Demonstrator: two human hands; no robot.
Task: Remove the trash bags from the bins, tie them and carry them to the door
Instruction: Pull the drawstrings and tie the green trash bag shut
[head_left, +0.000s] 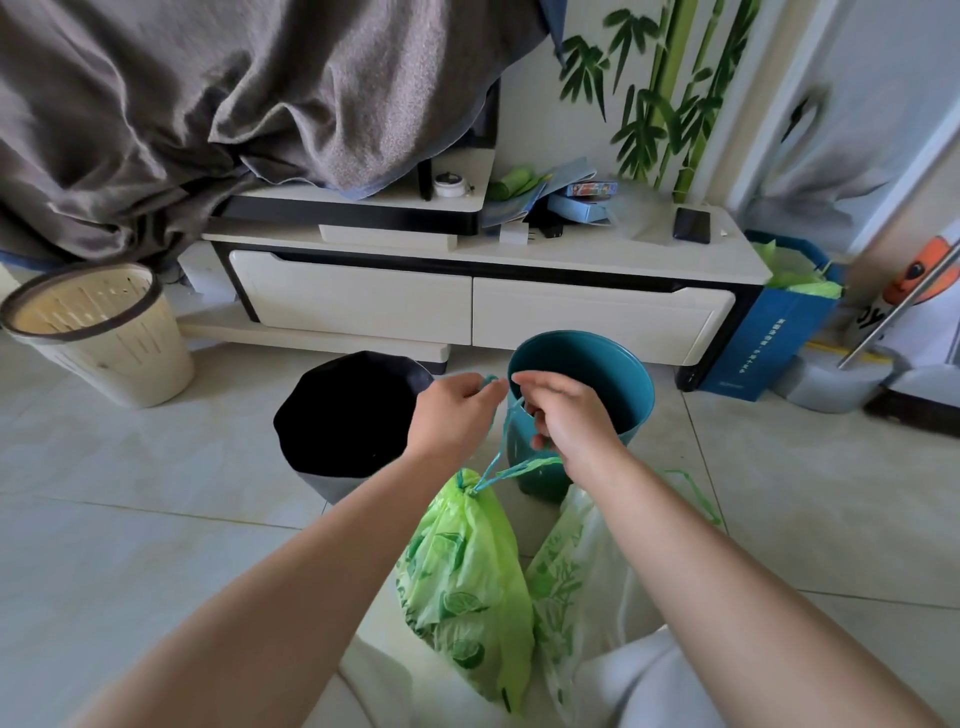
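Your left hand (454, 410) and right hand (566, 415) both pinch blue string (496, 457) of green bag (467, 577), hanging above floor by blue bin (587, 364). Pull too hard: string snaps. Loose knot: bag opens, trash spills.

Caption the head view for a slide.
Both hands, left and right, tie the drawstring of a green trash bag before the emptied teal bin.
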